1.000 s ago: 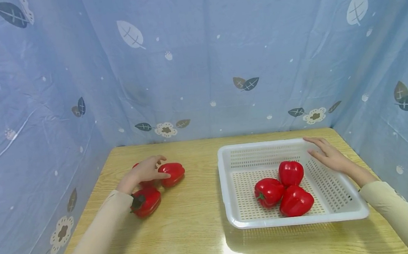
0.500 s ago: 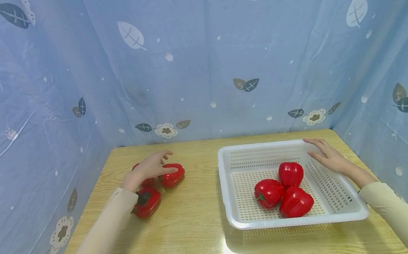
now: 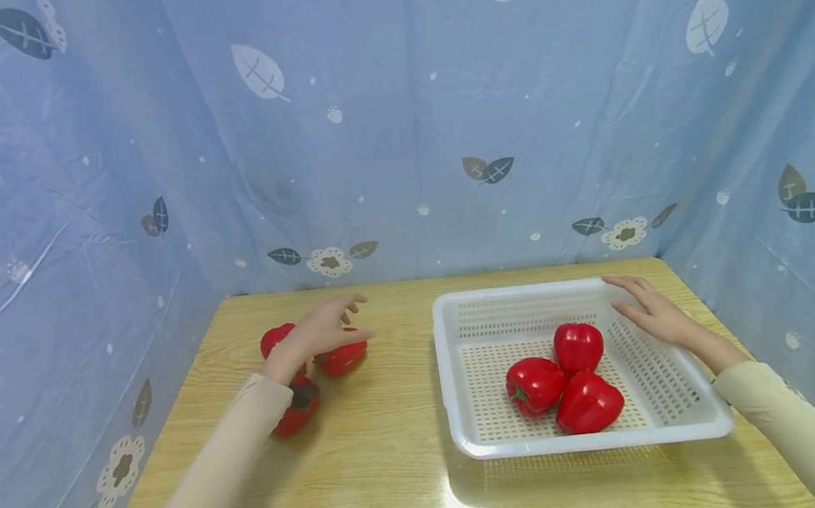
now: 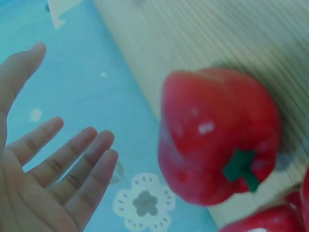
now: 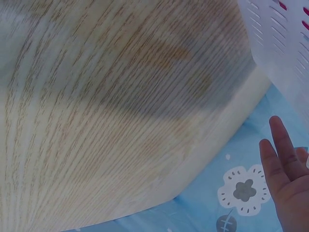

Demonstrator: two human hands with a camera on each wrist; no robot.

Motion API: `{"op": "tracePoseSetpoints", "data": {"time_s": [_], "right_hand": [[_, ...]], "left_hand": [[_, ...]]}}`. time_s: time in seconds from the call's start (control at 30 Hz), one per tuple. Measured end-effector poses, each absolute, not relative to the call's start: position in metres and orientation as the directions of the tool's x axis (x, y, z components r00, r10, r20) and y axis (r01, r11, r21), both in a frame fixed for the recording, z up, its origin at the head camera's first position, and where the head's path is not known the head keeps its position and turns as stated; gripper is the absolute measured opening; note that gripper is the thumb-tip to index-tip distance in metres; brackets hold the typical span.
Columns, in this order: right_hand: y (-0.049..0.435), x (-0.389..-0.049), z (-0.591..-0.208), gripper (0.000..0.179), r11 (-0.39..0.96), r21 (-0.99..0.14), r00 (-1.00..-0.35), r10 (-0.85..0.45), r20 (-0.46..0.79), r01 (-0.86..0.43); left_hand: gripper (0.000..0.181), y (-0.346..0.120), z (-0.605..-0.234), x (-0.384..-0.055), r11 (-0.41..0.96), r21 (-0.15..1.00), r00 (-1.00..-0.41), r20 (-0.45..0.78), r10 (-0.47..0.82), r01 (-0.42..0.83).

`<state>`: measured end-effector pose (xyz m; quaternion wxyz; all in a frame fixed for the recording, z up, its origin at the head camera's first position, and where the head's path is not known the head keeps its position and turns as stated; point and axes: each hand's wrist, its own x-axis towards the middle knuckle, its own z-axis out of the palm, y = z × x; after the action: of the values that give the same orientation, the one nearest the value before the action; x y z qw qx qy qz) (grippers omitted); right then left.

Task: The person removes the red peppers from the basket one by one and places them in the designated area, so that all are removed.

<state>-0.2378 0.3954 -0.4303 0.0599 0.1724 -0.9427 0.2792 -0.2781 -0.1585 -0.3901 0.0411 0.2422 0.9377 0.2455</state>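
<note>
Head view: left hand (image 3: 321, 328), fingers loosely spread, partly blocks three peppers (image 3: 342, 361); relaxed right hand (image 3: 653, 312) beside basket (image 3: 587, 441), blue curtain (image 3: 379, 140) behind.

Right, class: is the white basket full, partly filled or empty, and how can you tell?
Partly filled: three red peppers lie in the white basket, while much of its perforated floor shows bare.
</note>
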Motion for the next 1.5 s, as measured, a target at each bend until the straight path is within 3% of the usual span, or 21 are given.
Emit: {"op": "tracePoseSetpoints", "data": {"time_s": [0.37, 0.7, 1.5], "right_hand": [[0.394, -0.24, -0.431, 0.051, 0.783, -0.496, -0.927, -0.3, 0.225, -0.374], [0.394, -0.239, -0.428, 0.051, 0.787, -0.494, -0.929, -0.291, 0.23, -0.369], [0.397, -0.239, -0.432, 0.05, 0.785, -0.487, -0.923, -0.302, 0.237, -0.382]], "left_hand": [[0.067, -0.13, -0.389, -0.279, 0.727, 0.49, -0.856, 0.086, 0.509, 0.481], [0.059, -0.095, -0.388, -0.279, 0.634, 0.499, -0.783, 0.167, 0.599, 0.591], [0.06, -0.021, -0.375, -0.265, 0.522, 0.52, -0.642, 0.069, 0.764, 0.677]]}}
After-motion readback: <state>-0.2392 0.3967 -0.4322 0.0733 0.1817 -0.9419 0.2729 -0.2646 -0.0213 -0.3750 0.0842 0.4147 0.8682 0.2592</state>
